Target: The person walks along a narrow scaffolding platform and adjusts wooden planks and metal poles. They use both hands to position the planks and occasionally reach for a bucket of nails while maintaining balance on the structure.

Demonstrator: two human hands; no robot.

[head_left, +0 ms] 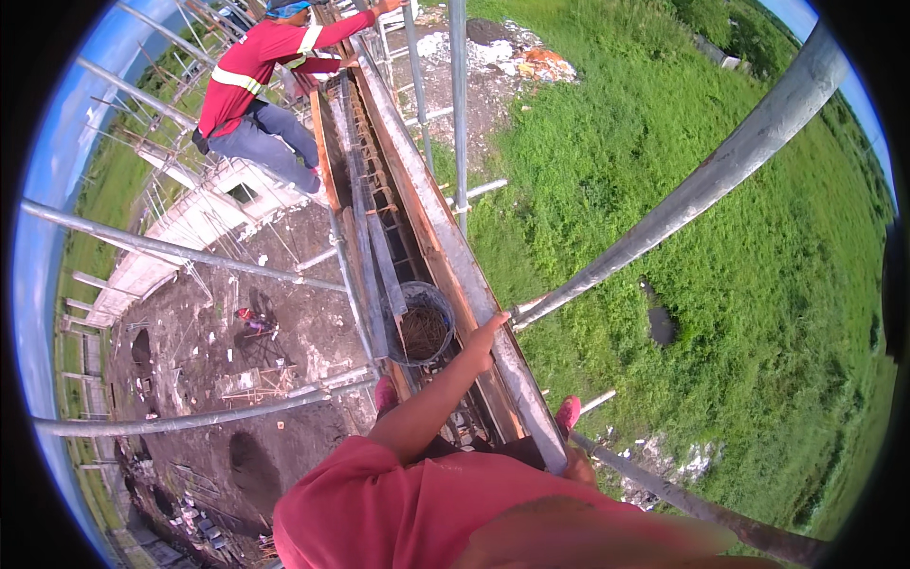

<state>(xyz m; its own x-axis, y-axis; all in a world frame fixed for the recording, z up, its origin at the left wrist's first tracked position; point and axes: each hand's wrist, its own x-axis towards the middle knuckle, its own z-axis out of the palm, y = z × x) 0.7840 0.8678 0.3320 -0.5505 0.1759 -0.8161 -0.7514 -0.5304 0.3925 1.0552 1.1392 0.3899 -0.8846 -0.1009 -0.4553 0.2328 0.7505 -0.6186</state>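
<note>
head view, lower centre of the frame: the person's left hand (485, 334) rests with loose, released fingers on the grey edge board (474, 275) of the long beam formwork (393, 204), while the right hand (578, 467), low and right, looks clenched on the slanted scaffold pipe (682, 501), though blur makes it hard to be sure. keeping that pipe hold firm and weight over the pink shoes looks wise at this height. just left of the left hand a round grey bucket (422, 327) holds a brown tangle, perhaps wire. upper left, a co-worker (256, 90) in red crouches on the formwork.
</note>
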